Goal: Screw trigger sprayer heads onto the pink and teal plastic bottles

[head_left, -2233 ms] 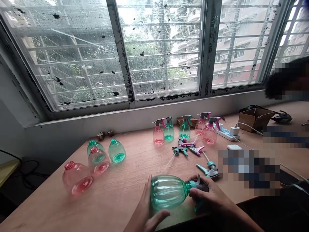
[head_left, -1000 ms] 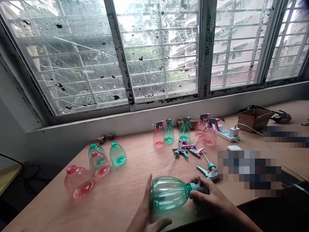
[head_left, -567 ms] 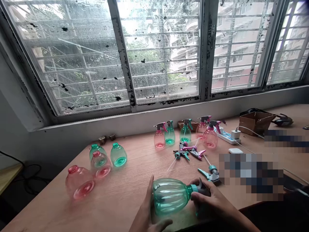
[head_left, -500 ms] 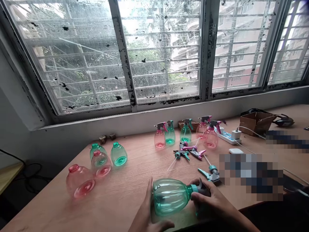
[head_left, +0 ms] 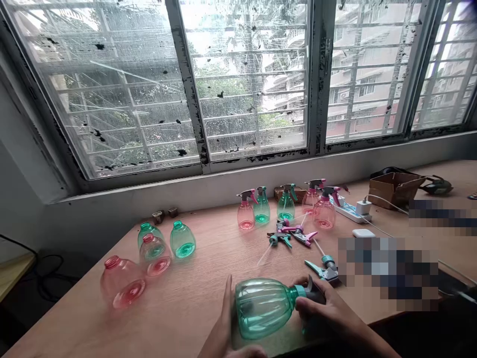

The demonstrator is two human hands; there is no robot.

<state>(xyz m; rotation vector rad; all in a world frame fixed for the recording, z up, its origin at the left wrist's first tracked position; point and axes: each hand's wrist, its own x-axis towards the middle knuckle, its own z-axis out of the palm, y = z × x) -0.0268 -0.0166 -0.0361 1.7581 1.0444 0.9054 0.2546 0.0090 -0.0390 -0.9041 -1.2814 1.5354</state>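
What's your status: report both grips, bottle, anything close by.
Right grip closed on sprayer head; left grip open, contact unclear. Green bottle held sideways. Loose teal sprayer lying just beyond right grip.

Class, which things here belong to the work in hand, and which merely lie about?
Likely in the work:
green bottle, its spray head in the right hand
loose spray heads
four open bottles
five assembled sprayers

Likely lying about:
power strip
cardboard box
white object

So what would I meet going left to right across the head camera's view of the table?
Nearest uncapped pink bottle, rightmost uncapped green bottle, left hand, sideways green spray bottle, right hand, small white object, open cardboard box.
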